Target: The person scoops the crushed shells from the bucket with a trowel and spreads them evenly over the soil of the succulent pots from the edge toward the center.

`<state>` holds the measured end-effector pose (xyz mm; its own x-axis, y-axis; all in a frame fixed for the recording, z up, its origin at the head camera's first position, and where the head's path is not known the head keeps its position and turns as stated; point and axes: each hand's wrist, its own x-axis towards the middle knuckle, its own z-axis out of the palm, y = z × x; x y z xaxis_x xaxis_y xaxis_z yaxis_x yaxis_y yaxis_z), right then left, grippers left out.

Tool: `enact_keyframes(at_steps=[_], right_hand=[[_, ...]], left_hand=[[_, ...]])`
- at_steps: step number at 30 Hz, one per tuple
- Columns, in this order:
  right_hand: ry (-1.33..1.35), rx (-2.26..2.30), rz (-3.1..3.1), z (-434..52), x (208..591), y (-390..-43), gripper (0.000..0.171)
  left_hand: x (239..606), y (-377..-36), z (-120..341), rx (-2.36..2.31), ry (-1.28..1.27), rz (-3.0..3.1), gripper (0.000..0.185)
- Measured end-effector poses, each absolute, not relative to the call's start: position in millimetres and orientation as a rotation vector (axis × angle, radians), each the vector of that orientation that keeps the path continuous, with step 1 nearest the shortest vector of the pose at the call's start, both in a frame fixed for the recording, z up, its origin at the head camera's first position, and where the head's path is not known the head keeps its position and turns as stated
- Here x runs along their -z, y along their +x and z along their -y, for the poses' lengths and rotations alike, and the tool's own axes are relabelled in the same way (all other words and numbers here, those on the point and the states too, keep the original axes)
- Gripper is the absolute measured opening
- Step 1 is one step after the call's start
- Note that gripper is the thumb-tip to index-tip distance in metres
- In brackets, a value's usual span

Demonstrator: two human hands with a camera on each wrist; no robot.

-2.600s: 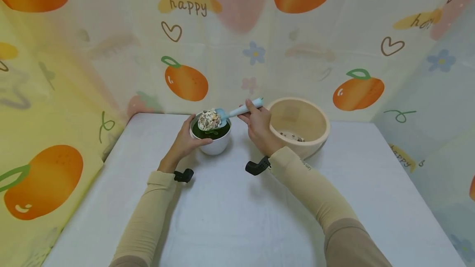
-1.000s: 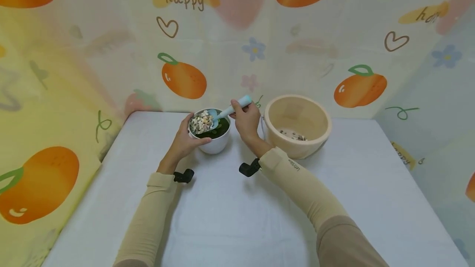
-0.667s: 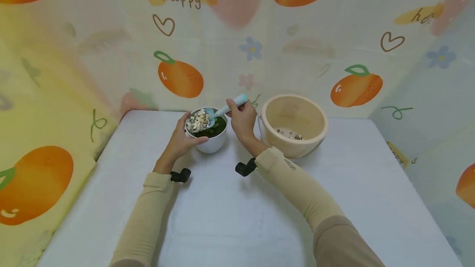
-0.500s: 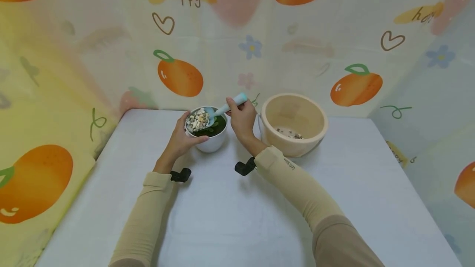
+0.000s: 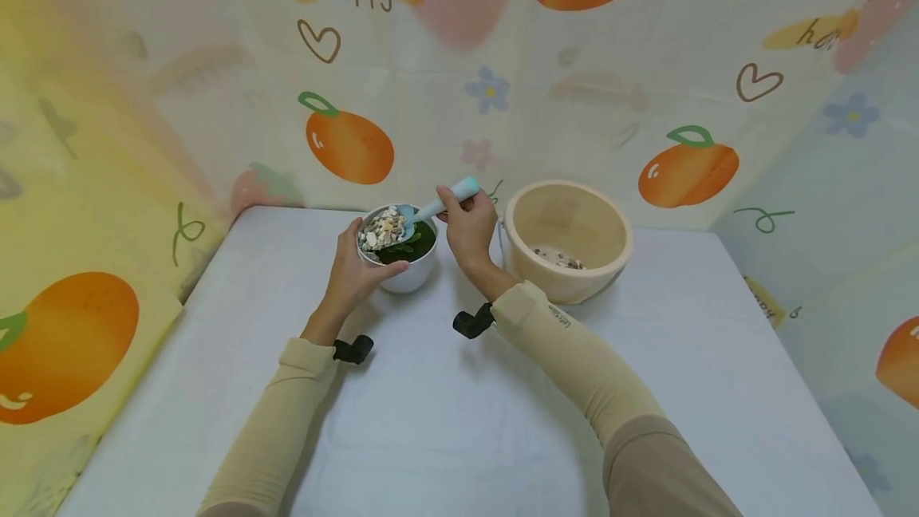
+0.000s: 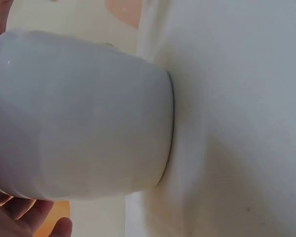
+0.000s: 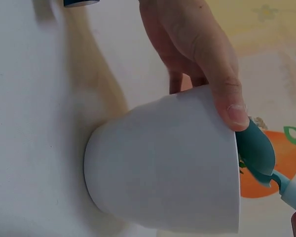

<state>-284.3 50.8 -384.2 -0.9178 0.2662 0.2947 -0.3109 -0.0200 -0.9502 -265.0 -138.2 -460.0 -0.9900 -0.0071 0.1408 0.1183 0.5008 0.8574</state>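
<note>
Holding one white pot, one pebble-laden scoop: two hands.

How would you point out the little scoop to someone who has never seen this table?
On the white table, left of the big beige bowl, stands a small white pot with green leaves. Over its rim the right hand holds the scoop: the only pale blue thing, heaped with pebbles.

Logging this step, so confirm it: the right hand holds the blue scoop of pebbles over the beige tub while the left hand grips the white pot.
Wrong about the tub. In the head view the blue scoop in the right hand is over the white pot that the left hand grips; the beige tub stands beside it.
</note>
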Motion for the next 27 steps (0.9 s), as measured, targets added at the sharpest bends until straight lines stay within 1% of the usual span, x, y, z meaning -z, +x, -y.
enact_keyframes(at_steps=[6,13,21,27], right_hand=[[0.051,-2.009,1.881,-49.3,387.4,-283.1,0.024],[0.099,-2.068,1.873,-50.1,387.3,-284.4,0.022],[0.158,-2.068,2.016,-56.0,385.3,-284.6,0.025],[0.187,-2.152,1.985,-55.7,386.0,-284.2,0.027]], left_hand=[[457.8,-263.8,142.7,1.5,-0.158,2.657,0.114],[447.1,-277.3,162.1,1.527,-0.299,2.809,0.119],[448.3,-277.9,166.0,1.636,-0.287,2.786,0.116],[453.2,-277.6,162.8,1.633,-0.269,2.736,0.112]])
